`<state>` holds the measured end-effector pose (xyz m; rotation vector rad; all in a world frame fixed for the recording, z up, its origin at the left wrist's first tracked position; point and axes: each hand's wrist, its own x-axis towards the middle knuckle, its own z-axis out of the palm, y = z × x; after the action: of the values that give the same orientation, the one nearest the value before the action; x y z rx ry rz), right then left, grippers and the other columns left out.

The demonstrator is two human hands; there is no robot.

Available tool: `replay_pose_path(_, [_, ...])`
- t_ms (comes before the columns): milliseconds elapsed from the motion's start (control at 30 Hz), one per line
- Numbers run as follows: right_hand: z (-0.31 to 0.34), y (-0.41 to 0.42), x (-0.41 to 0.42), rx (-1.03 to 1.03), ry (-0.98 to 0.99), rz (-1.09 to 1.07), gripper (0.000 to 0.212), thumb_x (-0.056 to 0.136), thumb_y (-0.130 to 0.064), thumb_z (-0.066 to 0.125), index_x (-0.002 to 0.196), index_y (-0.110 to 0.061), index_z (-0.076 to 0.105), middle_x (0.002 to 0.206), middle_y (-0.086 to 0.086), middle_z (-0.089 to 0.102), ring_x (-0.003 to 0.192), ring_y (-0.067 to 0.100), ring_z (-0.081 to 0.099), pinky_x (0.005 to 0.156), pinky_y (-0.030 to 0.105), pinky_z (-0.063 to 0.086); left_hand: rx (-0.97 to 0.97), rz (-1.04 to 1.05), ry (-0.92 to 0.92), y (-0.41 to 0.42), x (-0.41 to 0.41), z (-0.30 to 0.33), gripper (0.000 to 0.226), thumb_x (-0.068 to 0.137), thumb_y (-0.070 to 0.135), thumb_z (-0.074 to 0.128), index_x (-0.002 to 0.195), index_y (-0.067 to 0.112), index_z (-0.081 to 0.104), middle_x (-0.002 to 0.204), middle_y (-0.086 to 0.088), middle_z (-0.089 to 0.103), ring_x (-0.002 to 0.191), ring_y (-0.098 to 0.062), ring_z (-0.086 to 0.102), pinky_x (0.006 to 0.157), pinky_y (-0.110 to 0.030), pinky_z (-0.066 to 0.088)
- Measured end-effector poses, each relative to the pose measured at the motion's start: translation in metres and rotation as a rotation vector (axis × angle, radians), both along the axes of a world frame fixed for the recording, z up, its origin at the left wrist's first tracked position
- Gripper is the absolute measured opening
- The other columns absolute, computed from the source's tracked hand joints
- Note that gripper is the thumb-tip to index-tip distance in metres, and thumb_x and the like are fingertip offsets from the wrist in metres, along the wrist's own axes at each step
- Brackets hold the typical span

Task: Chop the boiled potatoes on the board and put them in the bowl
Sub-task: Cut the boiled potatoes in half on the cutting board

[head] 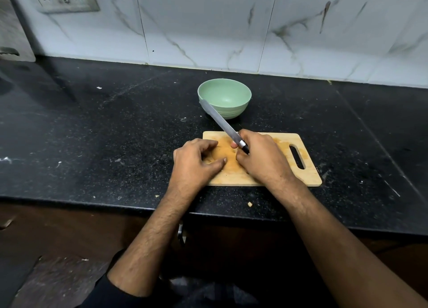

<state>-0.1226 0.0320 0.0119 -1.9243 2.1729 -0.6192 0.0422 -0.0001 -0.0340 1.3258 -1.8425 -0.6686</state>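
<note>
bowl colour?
Pale green bowl, inside and out, with ribbed bands near its base. The head view shows it best.
</note>
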Motion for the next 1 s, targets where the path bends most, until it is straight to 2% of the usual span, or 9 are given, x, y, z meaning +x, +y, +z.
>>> replay_pose_path(133, [0.001,0.008,-0.006,-0.013,0.055,-0.002,0.015,0.091,-0.020,0.065,0.099,-0.033,0.061,0.089,-0.007,0.064,0.075,0.014,0.058,0.059,0.029,0.038,0.002,-0.007,-0.032,0.001,-0.001,0.003,0.044,0.074,0.044,0.082,0.115,0.030,0.072,0.090,0.027,0.059,0.102,-0.010,0.061,0.102,-0.047,0.047])
replay_pose_path(200, [0.002,0.010,-0.007,-0.008,0.071,0.005,0.017,0.091,-0.019,0.064,0.100,-0.033,0.061,0.091,-0.007,0.064,0.077,0.016,0.059,0.061,0.030,0.040,0.001,-0.010,-0.046,0.002,-0.002,0.003,0.042,0.076,0.042,0.083,0.115,0.031,0.071,0.087,0.031,0.053,0.103,-0.011,0.061,0.105,-0.047,0.045])
replay_pose_path(333, [0.001,0.013,-0.004,-0.058,0.044,0.040,0.010,0.092,-0.028,0.065,0.100,-0.029,0.059,0.086,-0.007,0.065,0.082,0.022,0.062,0.069,0.037,0.051,-0.020,-0.010,-0.052,0.001,-0.002,0.002,0.035,0.080,0.044,0.078,0.112,0.031,0.069,0.089,0.028,0.057,0.105,-0.008,0.058,0.107,-0.048,0.040])
replay_pose_path(467, [0.007,0.035,0.002,-0.111,-0.066,0.081,0.014,0.096,-0.041,0.062,0.097,-0.028,0.057,0.086,-0.011,0.065,0.082,0.014,0.060,0.074,0.036,0.048,0.003,-0.033,-0.040,0.002,-0.001,0.000,0.034,0.080,0.048,0.072,0.110,0.033,0.068,0.097,0.023,0.064,0.105,-0.008,0.057,0.103,-0.050,0.042])
replay_pose_path(600, [0.007,0.059,0.007,0.050,-0.087,0.075,0.032,0.101,-0.051,0.047,0.102,-0.020,0.053,0.073,-0.008,0.055,0.067,0.008,0.054,0.053,0.029,0.037,0.005,-0.026,0.009,-0.001,-0.002,-0.003,0.038,0.071,0.050,0.070,0.105,0.034,0.070,0.101,0.017,0.066,0.102,-0.009,0.062,0.097,-0.049,0.050])
replay_pose_path(667, [0.004,0.063,0.008,0.124,-0.061,0.071,0.032,0.105,-0.046,0.041,0.112,-0.018,0.053,0.073,-0.009,0.052,0.069,0.012,0.053,0.056,0.035,0.035,0.012,-0.020,0.015,-0.003,-0.002,-0.004,0.035,0.071,0.050,0.074,0.103,0.036,0.069,0.099,0.017,0.065,0.099,-0.007,0.063,0.096,-0.048,0.051])
replay_pose_path(767, [0.003,0.063,0.008,0.185,-0.029,0.056,0.026,0.106,-0.037,0.041,0.117,-0.016,0.051,0.077,-0.009,0.052,0.075,0.014,0.053,0.063,0.032,0.034,-0.013,0.002,-0.008,-0.003,-0.003,-0.005,0.033,0.076,0.045,0.081,0.105,0.034,0.069,0.099,0.017,0.065,0.100,-0.007,0.063,0.100,-0.047,0.048])
replay_pose_path(900, [0.007,0.065,0.014,0.222,-0.020,0.060,0.019,0.103,-0.033,0.045,0.117,-0.020,0.048,0.084,-0.002,0.058,0.072,0.015,0.057,0.063,0.032,0.042,-0.083,0.040,-0.147,0.001,-0.006,-0.002,0.030,0.083,0.043,0.077,0.108,0.028,0.069,0.103,0.013,0.065,0.104,-0.012,0.059,0.103,-0.041,0.036])
replay_pose_path(1000, [0.009,0.065,0.019,0.233,0.021,0.065,0.023,0.103,-0.033,0.045,0.124,-0.025,0.045,0.085,0.001,0.059,0.074,0.018,0.058,0.063,0.031,0.042,-0.097,0.053,-0.168,0.002,-0.007,-0.002,0.028,0.084,0.044,0.077,0.106,0.028,0.069,0.101,0.012,0.066,0.102,-0.012,0.059,0.102,-0.043,0.037])
